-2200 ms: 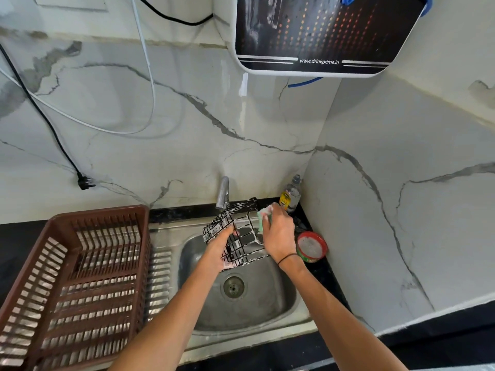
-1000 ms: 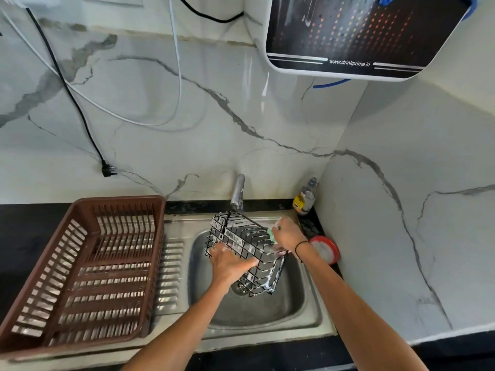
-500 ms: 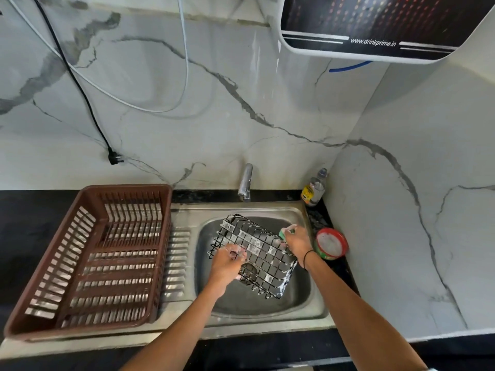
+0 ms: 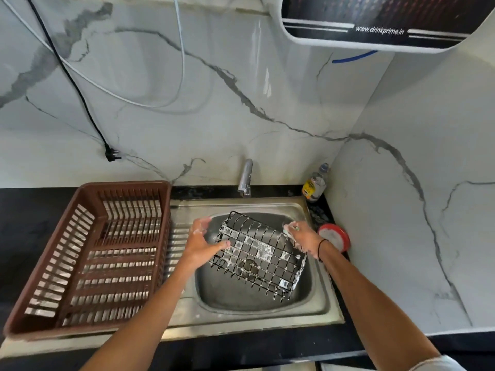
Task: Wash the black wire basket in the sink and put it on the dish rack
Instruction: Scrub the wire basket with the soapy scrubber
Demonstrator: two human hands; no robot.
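We hold the soapy black wire basket (image 4: pixel 258 254) tilted over the sink (image 4: pixel 318 285). Our left hand (image 4: pixel 201 243) grips its left edge, thumb on the wires, other fingers spread. Our right hand (image 4: pixel 304 236) pinches a sponge (image 4: pixel 288 229) at its far right corner. Since a moment ago the basket has dropped lower. The brown dish rack (image 4: pixel 88 253) stands left.

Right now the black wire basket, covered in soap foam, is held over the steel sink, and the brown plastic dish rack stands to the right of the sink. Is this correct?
Not quite. The brown plastic dish rack stands to the left of the steel sink, not the right, as the head view shows. The rest holds: the foamy black wire basket is held over the sink.
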